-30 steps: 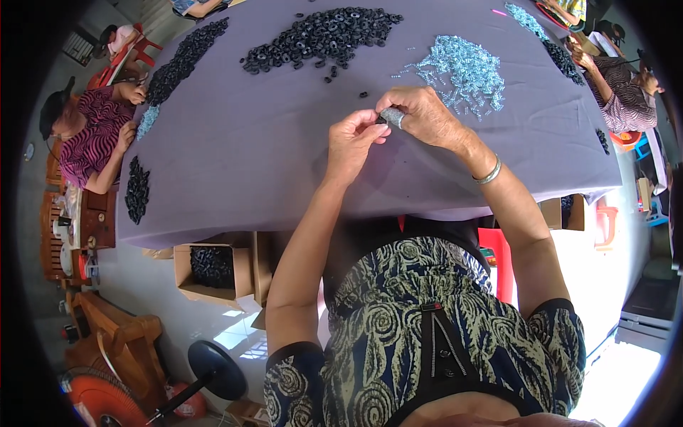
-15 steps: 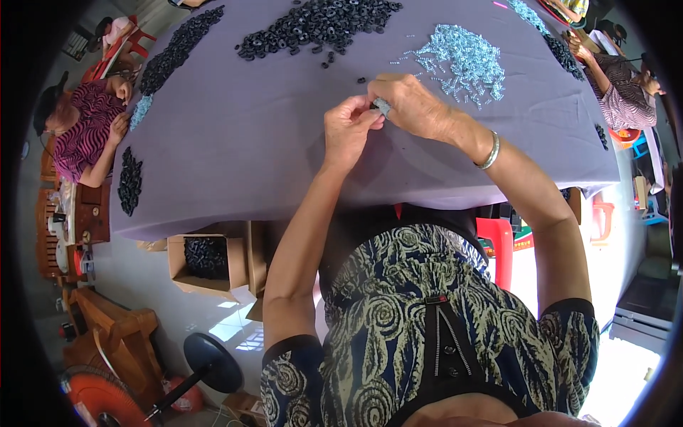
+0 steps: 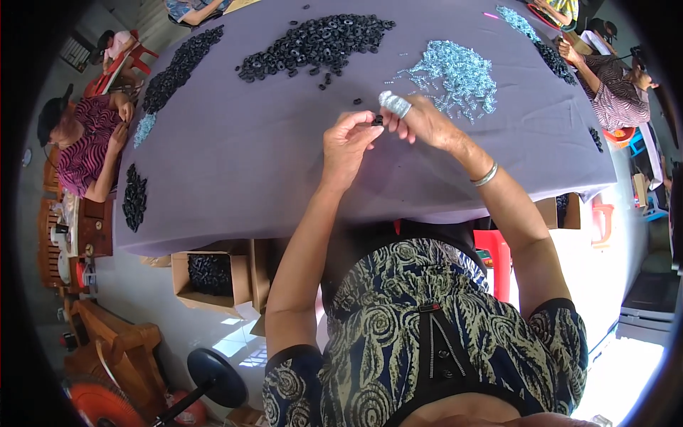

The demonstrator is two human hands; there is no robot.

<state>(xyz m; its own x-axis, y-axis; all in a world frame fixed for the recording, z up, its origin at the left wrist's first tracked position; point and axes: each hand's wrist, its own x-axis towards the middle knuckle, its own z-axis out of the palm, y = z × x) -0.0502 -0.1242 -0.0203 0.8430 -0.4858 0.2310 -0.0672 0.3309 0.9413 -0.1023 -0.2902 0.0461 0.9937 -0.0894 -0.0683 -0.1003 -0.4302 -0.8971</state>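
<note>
My left hand (image 3: 344, 148) pinches a small black plastic piece (image 3: 378, 121) between thumb and fingertips, above the grey tablecloth. Just to its right is my right hand (image 3: 418, 119), a little apart from the piece. One digit of that hand is wrapped in whitish tape (image 3: 395, 104) and sticks out, while the other fingers hang loosely bent with nothing visible in them. Farther off lies a heap of small black rings (image 3: 320, 44), with one loose black ring (image 3: 358, 101) close to my hands. Beyond my right hand spreads a pile of small pale-blue metal springs (image 3: 455, 77).
The grey-covered table (image 3: 235, 164) fills the middle. Along its left edge lie black parts (image 3: 183, 64), springs (image 3: 144, 129) and dark pieces (image 3: 134, 198). A cardboard box (image 3: 213, 277) of black parts stands below. Other people (image 3: 92, 146) sit around the table.
My right hand has come away from my left, its taped digit now lifted clear of the black piece. The left hand keeps its pinch. My view has shifted slightly.
</note>
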